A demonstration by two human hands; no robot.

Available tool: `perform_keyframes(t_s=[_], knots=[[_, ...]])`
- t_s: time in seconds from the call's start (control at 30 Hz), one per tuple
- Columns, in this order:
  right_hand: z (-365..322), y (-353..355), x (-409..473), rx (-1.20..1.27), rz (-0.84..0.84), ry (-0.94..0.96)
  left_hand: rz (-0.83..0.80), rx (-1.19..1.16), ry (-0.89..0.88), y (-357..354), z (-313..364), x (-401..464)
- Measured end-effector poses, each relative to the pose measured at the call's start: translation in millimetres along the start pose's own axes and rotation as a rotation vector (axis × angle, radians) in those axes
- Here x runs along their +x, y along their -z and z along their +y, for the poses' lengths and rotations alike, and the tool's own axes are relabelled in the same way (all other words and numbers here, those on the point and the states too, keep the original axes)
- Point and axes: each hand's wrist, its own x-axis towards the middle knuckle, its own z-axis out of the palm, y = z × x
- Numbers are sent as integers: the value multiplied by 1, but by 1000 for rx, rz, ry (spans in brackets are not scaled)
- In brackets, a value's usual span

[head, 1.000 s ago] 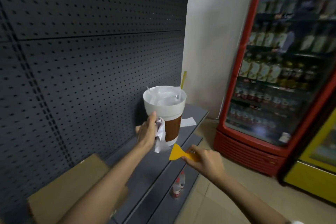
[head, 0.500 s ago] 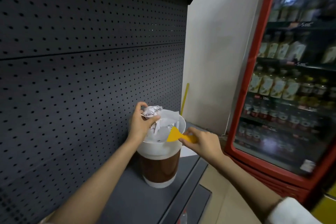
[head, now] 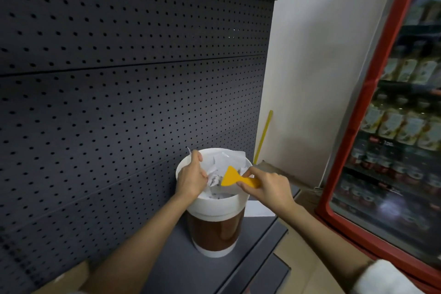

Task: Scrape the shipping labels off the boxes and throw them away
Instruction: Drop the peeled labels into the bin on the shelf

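Observation:
A waste bin [head: 214,209] with a white rim and brown body stands on the grey shelf [head: 167,270], filled with white paper scraps. My left hand [head: 191,178] reaches over the bin's left rim, fingers curled down on a crumpled shipping label [head: 213,180] inside the bin. My right hand [head: 267,186] hovers over the bin's right rim and grips a yellow plastic scraper [head: 230,176], its blade pointing left above the scraps. A corner of a cardboard box [head: 69,277] shows at the bottom left.
A dark pegboard wall [head: 119,102] backs the shelf. A white sheet [head: 259,209] lies on the shelf behind the bin, and a yellow stick [head: 263,136] leans in the corner. A red drinks fridge [head: 381,150] stands to the right.
My left hand has carried the crumpled label up from beside the bin, over the rim and down into it. The right hand with the scraper followed to the bin's top.

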Motion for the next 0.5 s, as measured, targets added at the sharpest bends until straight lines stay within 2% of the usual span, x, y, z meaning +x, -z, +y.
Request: perform_keyframes(t_s=[0.33, 0.5], knots=[[-10, 0, -5, 50, -9, 49, 74, 269, -113, 20, -6, -12], [-36, -2, -13, 79, -15, 135, 212, 235, -98, 45, -19, -34]])
